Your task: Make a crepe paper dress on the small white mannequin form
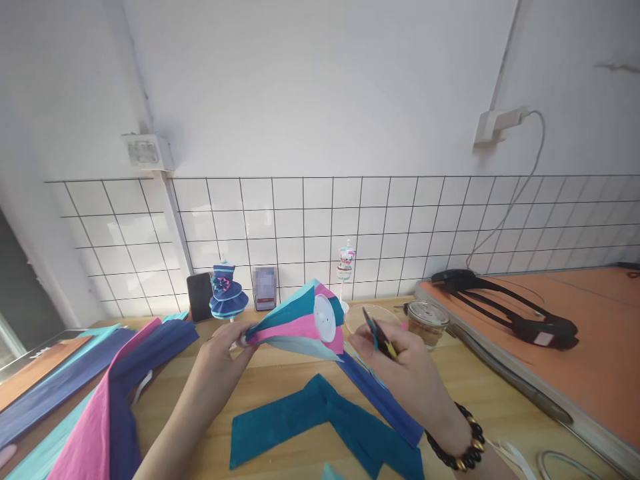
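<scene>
My left hand [230, 350] is closed around the narrow end of a flared piece of crepe paper [295, 327] with teal, pink and pale blue panels. A white round disc [325, 319], like a small stand's base, shows at its wide end; what the fingers cover is hidden. My right hand [400, 360], beaded bracelet at the wrist, grips dark scissors [375, 328] with a yellow part, blades pointing up and left, just right of the flared paper. Below lie a bent teal crepe paper strip [280, 417] and a blue strip [383, 397].
Pink, blue and aqua paper [95, 413] covers the left side. Behind stand a phone [199, 297], a navy mini dress [227, 290], a small card [265, 289] and a tiny dress form [345, 267]. At right are a lidded jar [427, 321] and a black headset [510, 310].
</scene>
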The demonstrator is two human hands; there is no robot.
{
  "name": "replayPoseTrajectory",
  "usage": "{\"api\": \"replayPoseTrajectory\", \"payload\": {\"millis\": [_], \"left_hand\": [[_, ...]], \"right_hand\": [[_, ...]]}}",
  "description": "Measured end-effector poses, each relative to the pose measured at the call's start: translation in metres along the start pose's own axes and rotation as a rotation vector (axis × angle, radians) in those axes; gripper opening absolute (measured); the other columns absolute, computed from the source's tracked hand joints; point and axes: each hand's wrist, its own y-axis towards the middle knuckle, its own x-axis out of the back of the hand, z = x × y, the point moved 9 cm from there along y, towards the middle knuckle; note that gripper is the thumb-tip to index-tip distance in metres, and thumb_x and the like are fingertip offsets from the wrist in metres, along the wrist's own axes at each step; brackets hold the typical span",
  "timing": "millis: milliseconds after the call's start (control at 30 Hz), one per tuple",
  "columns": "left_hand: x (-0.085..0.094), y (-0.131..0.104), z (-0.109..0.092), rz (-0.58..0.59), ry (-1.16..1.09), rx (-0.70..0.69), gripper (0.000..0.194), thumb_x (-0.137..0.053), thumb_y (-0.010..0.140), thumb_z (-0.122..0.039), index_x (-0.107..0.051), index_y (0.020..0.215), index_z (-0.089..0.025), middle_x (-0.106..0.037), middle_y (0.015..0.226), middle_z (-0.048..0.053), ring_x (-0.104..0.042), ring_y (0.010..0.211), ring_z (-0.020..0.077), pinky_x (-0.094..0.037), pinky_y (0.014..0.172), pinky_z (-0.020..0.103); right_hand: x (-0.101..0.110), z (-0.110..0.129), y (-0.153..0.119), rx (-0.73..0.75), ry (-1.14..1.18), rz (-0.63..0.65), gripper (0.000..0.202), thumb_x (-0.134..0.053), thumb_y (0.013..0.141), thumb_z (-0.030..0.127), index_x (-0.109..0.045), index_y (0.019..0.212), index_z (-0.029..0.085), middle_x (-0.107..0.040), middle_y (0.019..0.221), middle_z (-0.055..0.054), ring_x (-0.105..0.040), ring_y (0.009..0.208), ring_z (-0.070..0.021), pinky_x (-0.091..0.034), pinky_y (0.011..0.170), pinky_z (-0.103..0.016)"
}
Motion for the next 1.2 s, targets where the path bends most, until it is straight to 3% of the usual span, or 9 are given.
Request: {"api": "replayPoseTrajectory", "payload": {"millis": [100, 233, 467, 667, 833, 1000, 1200], "left_hand": [[0.004, -0.001, -0.005, -0.047, 0.012, -0.076, 0.021, -0.055, 0.078, -0.028, -0.064, 0.098, -0.029, -0.066, 0.086, -0.001, -0.061, 0.08, 0.0185, -0.048, 0.072, 0.029], [0.006, -0.003, -0.014, -0.095, 0.05, -0.164, 0.025, -0.053, 0.079, -0.024, -0.063, 0.102, -0.028, -0.067, 0.092, 0.001, -0.06, 0.083, 0.0188, -0.049, 0.075, 0.031], [0.008, -0.006, -0.024, -0.128, 0.063, -0.219, 0.028, -0.052, 0.08, -0.022, -0.062, 0.105, -0.028, -0.068, 0.097, 0.002, -0.06, 0.086, 0.0194, -0.051, 0.072, 0.03], [0.01, -0.005, -0.02, -0.147, 0.025, -0.191, 0.028, -0.053, 0.079, -0.02, -0.061, 0.105, -0.028, -0.066, 0.098, 0.001, -0.058, 0.089, 0.0183, -0.048, 0.079, 0.031], [0.016, -0.006, -0.019, -0.203, 0.03, -0.15, 0.025, -0.057, 0.078, -0.023, -0.062, 0.102, -0.03, -0.068, 0.096, 0.0, -0.059, 0.093, 0.0201, -0.048, 0.074, 0.03], [0.025, -0.01, -0.017, -0.294, 0.018, -0.094, 0.022, -0.061, 0.078, -0.031, -0.063, 0.099, -0.028, -0.066, 0.09, 0.002, -0.061, 0.087, 0.0213, -0.047, 0.073, 0.032], [0.023, -0.011, -0.023, -0.316, 0.072, -0.163, 0.026, -0.059, 0.078, -0.022, -0.06, 0.103, -0.028, -0.065, 0.089, 0.001, -0.058, 0.093, 0.0208, -0.04, 0.08, 0.034]], "right_hand": [[0.009, -0.012, 0.003, -0.117, 0.029, -0.103, 0.027, -0.059, 0.077, 0.047, -0.057, 0.079, 0.021, -0.047, 0.062, 0.003, -0.045, 0.058, -0.0134, -0.04, 0.051, -0.023], [0.01, -0.021, 0.005, -0.17, 0.003, -0.14, 0.033, -0.064, 0.072, 0.048, -0.058, 0.088, 0.02, -0.042, 0.059, 0.005, -0.04, 0.052, -0.0117, -0.037, 0.046, -0.022], [0.009, -0.021, 0.007, -0.158, 0.057, -0.123, 0.027, -0.059, 0.077, 0.046, -0.063, 0.077, 0.019, -0.046, 0.06, 0.003, -0.039, 0.052, -0.0122, -0.032, 0.046, -0.024], [0.007, -0.029, 0.008, -0.201, 0.331, -0.085, 0.05, -0.054, 0.079, 0.055, -0.057, 0.111, 0.017, -0.03, 0.058, 0.006, -0.025, 0.048, -0.0099, -0.022, 0.042, -0.023], [0.001, -0.025, 0.01, -0.052, 0.239, -0.043, 0.047, -0.038, 0.087, 0.057, -0.057, 0.105, 0.018, -0.032, 0.063, 0.004, -0.031, 0.054, -0.0123, -0.032, 0.05, -0.025], [-0.007, -0.028, 0.008, -0.004, 0.105, -0.025, 0.037, -0.033, 0.092, 0.051, -0.056, 0.091, 0.022, -0.04, 0.069, 0.002, -0.04, 0.066, -0.0143, -0.037, 0.062, -0.026], [-0.011, -0.023, 0.004, -0.008, 0.078, 0.01, 0.035, -0.034, 0.093, 0.048, -0.056, 0.094, 0.022, -0.037, 0.067, 0.003, -0.036, 0.06, -0.013, -0.034, 0.054, -0.024]]}}
